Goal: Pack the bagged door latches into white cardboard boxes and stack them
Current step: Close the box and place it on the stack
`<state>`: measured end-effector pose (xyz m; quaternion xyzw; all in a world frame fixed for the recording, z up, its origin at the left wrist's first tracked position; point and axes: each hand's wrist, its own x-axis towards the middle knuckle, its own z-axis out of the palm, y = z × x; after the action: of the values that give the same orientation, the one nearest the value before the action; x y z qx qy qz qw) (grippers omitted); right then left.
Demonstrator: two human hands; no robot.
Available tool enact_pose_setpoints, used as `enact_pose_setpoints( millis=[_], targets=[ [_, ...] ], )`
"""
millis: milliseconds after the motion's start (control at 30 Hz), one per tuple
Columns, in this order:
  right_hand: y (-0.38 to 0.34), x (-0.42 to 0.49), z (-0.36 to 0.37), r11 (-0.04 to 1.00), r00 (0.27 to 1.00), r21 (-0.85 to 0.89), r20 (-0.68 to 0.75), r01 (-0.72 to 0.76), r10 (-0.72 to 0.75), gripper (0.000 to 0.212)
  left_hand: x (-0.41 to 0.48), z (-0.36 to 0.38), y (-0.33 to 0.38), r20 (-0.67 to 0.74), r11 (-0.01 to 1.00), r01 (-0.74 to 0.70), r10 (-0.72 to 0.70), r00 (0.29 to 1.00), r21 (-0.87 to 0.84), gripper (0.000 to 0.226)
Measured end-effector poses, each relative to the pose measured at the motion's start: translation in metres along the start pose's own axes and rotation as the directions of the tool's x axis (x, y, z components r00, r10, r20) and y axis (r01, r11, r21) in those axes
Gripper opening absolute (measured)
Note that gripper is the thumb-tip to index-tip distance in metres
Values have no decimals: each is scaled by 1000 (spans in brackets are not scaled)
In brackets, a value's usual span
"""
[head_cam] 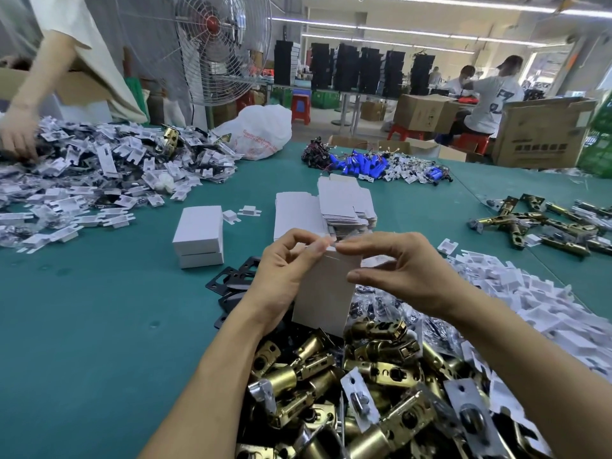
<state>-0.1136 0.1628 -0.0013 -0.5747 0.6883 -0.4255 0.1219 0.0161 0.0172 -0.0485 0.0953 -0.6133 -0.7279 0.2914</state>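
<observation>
Over the heap of brass latches (364,376) on the green tabletop (99,326), my left hand (284,270) and right hand (407,273) both pinch the upright white box (326,293) at its top edge, seemingly a flap, though blurred. Two closed boxes (198,236) sit stacked left of it.

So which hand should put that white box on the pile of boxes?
Probably the left hand: it grips the white box on the side nearer the stacked boxes. The right hand would have to cross over.
</observation>
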Motion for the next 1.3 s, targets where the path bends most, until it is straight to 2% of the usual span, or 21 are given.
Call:
enact_pose_setpoints(
  millis=[100, 233, 367, 467, 600, 733, 767, 833, 900, 967, 1033, 1100, 1167, 1233, 1300],
  targets=[
    [1, -1, 0, 998, 999, -56, -19, 34, -35, 42, 2, 1, -1, -2, 1000, 15, -15, 1000, -2, 13],
    [4, -5, 4, 998, 992, -34, -113, 46, -50, 42, 3, 1, -3, -7, 1000, 30, -30, 1000, -2, 16],
    [7, -3, 7, 971, 984, -206, -102, 123, -146, 31, 3, 2, -4, -21, 999, 20, -19, 1000, 41, 18],
    [7, -3, 7, 988, 992, -142, -94, 65, -79, 25, 4, 3, -6, -16, 999, 29, -29, 999, 38, 30],
    [4, -2, 10, 997, 998, -43, -3, -67, 67, 15, 4, 4, -2, -40, 995, 76, -73, 997, 65, 12],
    [-3, 3, 12, 992, 997, -104, 7, -71, 72, 25, 4, 3, -2, -67, 987, 137, -132, 989, 86, 7],
    [-5, 3, 12, 994, 998, -85, -7, -69, 69, 27, 5, 3, 0, -68, 987, 148, -143, 987, 67, 6],
    [-7, 2, 11, 996, 994, 20, -67, -86, 87, 31, 7, -1, 2, -101, 987, 158, -153, 983, 41, 31],
    [-9, 0, 8, 984, 977, 145, -170, -104, 128, 37, 9, -5, 7, -222, 989, 151, -149, 964, -7, 49],
    [-11, 1, 5, 954, 944, 281, -274, -105, 185, 43, 9, -8, 11, -349, 986, 155, -166, 922, -61, 56],
    [-12, 2, 6, 901, 914, 424, -323, -90, 244, 48, 9, -11, 13, -355, 966, 197, -246, 902, -169, 69],
    [-15, 5, 9, 812, 914, 575, -270, -100, 303, 51, 6, -10, 15, -220, 931, 248, -309, 925, -266, 73],
    [-17, 6, 15, 715, 931, 681, -141, -156, 337, 57, 4, -6, 19, -74, 917, 263, -297, 952, -299, 71],
    [-18, 8, 22, 729, 939, 643, -44, -235, 341, 65, 6, 2, 23, -102, 924, 235, -276, 956, -302, 65],
    [-20, 10, 29, 801, 937, 531, -36, -276, 347, 68, 9, 8, 24, -256, 975, 156, -192, 947, -156, 46]
  ],
)
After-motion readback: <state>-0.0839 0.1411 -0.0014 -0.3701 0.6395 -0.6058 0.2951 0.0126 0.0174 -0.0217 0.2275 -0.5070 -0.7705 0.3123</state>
